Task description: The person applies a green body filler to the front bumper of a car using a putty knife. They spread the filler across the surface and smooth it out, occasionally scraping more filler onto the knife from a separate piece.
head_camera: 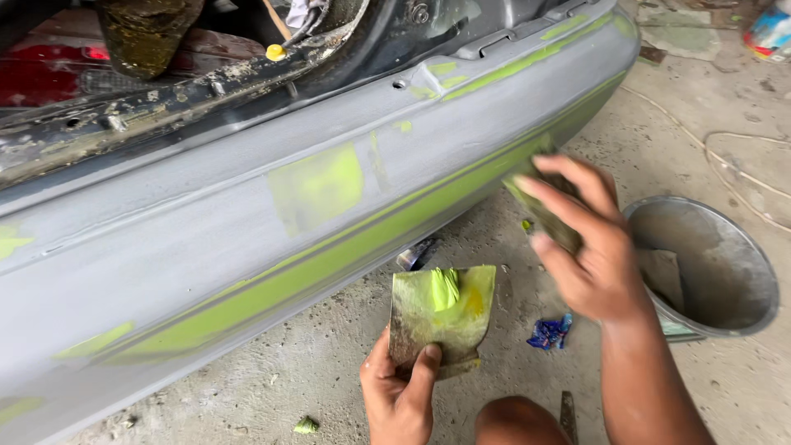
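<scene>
Pressing against the lower edge of a grey car bumper, the right hand has its fingers curled around a small flat spreader smeared with yellow-green filler. The spreader sits tilted, its far edge touching the bumper where a long yellow-green stripe runs along the crease. A squarish patch of the same colour lies higher up on the grey surface, with smaller dabs near the top edge.

The left hand is closed on the lower corner of a flat mixing board, thumb on top and fingers hidden underneath. The board is held up, just below the bumper, and carries a lump of yellow-green filler near its upper middle, with an orange smear beside it.

A round metal basin stands on the concrete floor to the right, just behind the right wrist. A crumpled blue wrapper lies on the floor between the board and the basin. A small green scrap lies near the bottom of the view. The person's knee shows at the lower edge.
</scene>
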